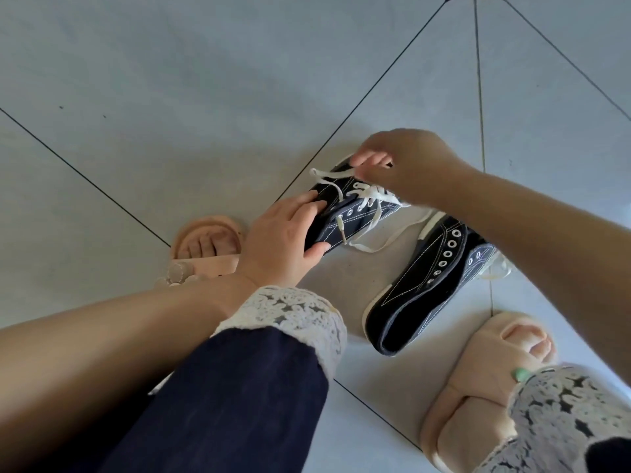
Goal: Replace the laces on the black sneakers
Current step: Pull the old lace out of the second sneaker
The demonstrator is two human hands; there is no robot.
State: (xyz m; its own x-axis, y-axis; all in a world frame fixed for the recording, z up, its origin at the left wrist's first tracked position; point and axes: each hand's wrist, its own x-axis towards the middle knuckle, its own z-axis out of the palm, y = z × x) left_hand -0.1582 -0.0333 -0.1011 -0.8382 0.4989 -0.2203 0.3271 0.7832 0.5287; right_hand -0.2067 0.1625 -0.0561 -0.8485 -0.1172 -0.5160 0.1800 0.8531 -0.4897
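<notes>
A black canvas sneaker (353,213) with white stitching lies on the tiled floor, partly laced with a white lace (372,194). My left hand (283,240) grips its heel end, fingers over the top and thumb underneath. My right hand (403,162) is above the toe end and pinches the lace near the upper eyelets. One lace end with its plastic tip (341,230) hangs loose at the shoe's side, and a loop trails onto the floor. A second black sneaker (430,285) lies on its side to the right, its silver eyelets showing without a lace.
My feet in pale pink slippers rest on the floor, one (205,247) left of the held shoe, the other (478,387) at the lower right. Dark trouser legs with white lace cuffs (290,315) fill the foreground. Grey floor tiles (170,97) stretch beyond.
</notes>
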